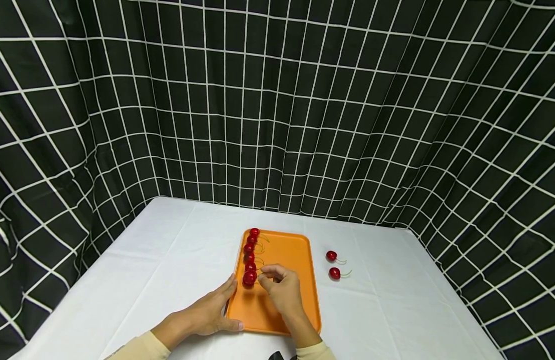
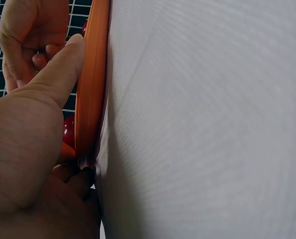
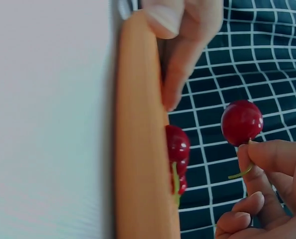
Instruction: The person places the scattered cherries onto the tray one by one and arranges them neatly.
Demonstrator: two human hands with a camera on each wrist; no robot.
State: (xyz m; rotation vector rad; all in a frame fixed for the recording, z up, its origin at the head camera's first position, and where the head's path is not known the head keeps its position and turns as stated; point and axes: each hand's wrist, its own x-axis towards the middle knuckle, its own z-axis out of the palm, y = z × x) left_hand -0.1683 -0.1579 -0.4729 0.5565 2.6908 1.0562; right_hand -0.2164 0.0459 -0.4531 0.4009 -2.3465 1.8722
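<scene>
An orange tray [image 1: 294, 285] lies on the table with several red cherries [image 1: 249, 248] in a line along its left side, their stems pointing right. My right hand [image 1: 284, 292] pinches a cherry [image 3: 242, 122] by its stem between thumb and fingertips. In the right wrist view this cherry hangs clear of the tray; in the head view it appears at the near end of the line. My left hand [image 1: 205, 312] rests against the tray's near left corner, its fingers extended along the left edge and its thumb [image 2: 63, 69] at the near rim.
Two more cherries, one farther back [image 1: 332, 256] and one nearer [image 1: 335, 273], lie on the white tablecloth [image 1: 376, 310] right of the tray. A black curtain with a white grid [image 1: 277, 100] encloses the table behind and at both sides.
</scene>
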